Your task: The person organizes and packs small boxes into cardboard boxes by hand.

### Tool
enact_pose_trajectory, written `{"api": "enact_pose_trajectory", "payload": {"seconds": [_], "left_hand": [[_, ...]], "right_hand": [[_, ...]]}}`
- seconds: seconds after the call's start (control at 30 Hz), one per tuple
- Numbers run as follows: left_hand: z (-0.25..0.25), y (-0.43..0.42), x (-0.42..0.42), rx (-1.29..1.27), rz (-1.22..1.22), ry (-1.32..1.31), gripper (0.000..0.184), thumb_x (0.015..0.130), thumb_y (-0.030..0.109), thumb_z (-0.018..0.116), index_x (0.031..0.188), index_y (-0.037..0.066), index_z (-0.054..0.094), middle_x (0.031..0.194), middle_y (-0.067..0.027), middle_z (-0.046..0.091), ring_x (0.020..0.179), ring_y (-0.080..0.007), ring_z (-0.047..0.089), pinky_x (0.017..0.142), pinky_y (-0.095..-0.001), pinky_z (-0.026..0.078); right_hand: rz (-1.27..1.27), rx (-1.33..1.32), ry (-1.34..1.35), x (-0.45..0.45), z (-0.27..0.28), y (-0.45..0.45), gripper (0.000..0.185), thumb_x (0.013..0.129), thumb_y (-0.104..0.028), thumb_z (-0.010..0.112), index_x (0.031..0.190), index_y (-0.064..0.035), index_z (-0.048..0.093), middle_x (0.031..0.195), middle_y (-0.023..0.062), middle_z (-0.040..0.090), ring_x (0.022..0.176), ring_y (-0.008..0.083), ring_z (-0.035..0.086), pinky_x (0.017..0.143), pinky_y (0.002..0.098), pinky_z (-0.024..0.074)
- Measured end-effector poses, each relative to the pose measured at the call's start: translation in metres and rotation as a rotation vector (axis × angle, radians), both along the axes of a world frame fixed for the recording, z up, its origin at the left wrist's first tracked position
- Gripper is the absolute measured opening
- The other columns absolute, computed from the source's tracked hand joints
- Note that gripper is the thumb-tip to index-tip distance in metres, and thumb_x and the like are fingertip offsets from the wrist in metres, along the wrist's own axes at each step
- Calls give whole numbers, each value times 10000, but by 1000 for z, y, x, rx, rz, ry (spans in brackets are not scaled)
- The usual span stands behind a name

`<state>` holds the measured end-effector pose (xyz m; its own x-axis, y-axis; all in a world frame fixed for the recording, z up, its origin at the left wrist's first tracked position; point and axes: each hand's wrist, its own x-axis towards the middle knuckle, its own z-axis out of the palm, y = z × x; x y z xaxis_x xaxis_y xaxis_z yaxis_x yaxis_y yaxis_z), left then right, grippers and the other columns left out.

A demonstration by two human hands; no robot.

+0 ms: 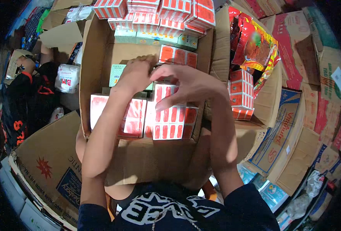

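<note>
An open cardboard box (pixel 147 148) in front of me holds several shrink-wrapped packs of small red-and-white boxes and some pale green boxes. My left hand (pixel 136 75) is inside it, beside a pale green box (pixel 117 73), with its fingers bent toward the right and partly hidden. My right hand (pixel 182 85) arches over an upright red-and-white pack (pixel 168 125), thumb and fingers apart. Whether it touches that pack I cannot tell. Left of this stands another glossy pack (pixel 134 119), and an orange-topped pack (pixel 177 56) lies just beyond my right hand.
Stacked red-and-white packs (pixel 161 17) fill the box's far end. To the right, another carton holds red-and-yellow food bags (pixel 255 48) and more red packs (pixel 241 90). Cardboard flaps (pixel 47 165) stand at lower left. Another person's arm (pixel 30 63) shows at upper left.
</note>
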<state>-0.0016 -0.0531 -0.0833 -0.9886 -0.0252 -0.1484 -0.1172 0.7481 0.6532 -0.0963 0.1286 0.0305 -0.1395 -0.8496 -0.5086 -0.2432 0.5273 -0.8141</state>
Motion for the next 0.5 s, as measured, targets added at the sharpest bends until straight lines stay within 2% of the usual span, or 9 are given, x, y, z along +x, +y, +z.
{"api": "enact_pose_trajectory", "payload": {"seconds": [0.1,0.2,0.23,0.3,0.33,0.4,0.43,0.5], "left_hand": [[-3,-2,1,-70,-2,53,439,979,310,611,1324,39,615,1272,-216,674,1167,-414,627,1041,-498,469],[5,-2,-1,4,12,2,402,981,312,611,1271,35,643,1241,-215,683,1126,-412,647,1008,-504,488],[8,-1,-2,41,17,-27,386,983,314,611,1244,33,657,1226,-215,688,1105,-411,656,992,-507,497],[15,-2,-2,37,-3,10,380,982,313,616,1234,32,663,1202,-218,694,1079,-402,669,964,-497,511],[20,-2,-2,30,-22,42,375,982,313,620,1223,31,669,1178,-222,701,1054,-392,682,937,-486,525],[31,-1,-3,21,-47,77,369,981,313,625,1213,30,674,1154,-225,707,1029,-382,694,910,-475,539],[37,2,-2,119,-2,146,370,972,324,643,1188,26,684,1115,-225,714,1002,-370,701,882,-459,545],[55,6,-2,312,87,285,375,954,346,678,1138,19,704,1036,-225,727,948,-344,713,824,-427,557]], "right_hand": [[-109,71,-85,-8,8,8,783,737,-398,906,1375,-82,581,1311,99,628,1190,181,611,988,340,507],[-295,-144,-39,-19,19,23,746,760,-379,891,1371,-82,583,1272,107,636,1176,204,618,994,340,511],[-295,-143,-34,-24,19,31,746,760,-379,891,1371,-82,583,1272,107,636,1176,204,618,994,340,511],[-636,-451,-111,-33,19,44,659,805,-306,851,1360,-70,586,1224,91,644,1172,214,617,988,332,516],[-636,-453,-106,-33,22,48,659,805,-306,851,1360,-70,586,1224,91,644,1172,214,617,988,332,516],[-1143,-850,-372,-31,30,56,559,860,-216,765,1360,-52,578,1156,75,648,1090,218,617,962,362,541],[-1146,-855,-368,-34,31,60,559,860,-216,765,1360,-52,578,1156,75,648,1090,218,617,962,362,541],[-865,-1163,-960,-50,28,69,484,876,-197,709,1316,-29,596,1143,78,651,1042,216,609,908,397,574]]}}
